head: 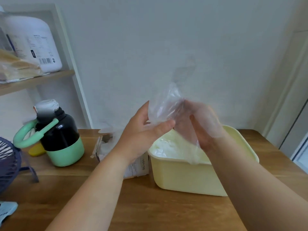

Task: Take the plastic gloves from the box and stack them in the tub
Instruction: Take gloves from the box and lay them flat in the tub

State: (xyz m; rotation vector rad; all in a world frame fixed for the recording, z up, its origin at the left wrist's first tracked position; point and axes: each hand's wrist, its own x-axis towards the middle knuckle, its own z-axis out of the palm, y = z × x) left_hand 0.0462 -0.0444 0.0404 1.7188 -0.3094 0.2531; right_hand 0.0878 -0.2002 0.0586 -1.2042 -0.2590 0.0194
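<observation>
Your L hand (146,130) pinches glove (166,105) over tub (183,179), prob. flattening it for stacking; R hand (206,125) grip: can't tell.

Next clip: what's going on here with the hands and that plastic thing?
A person holds a clear plastic glove up between both hands, above the yellow tub on the wooden table. The left hand pinches it. The right hand is against it, partly under the film, its grip too blurred to tell. The tub already holds a pile of gloves, and the opened box, more gloves poking out, stands just left of it behind the left forearm.
</observation>
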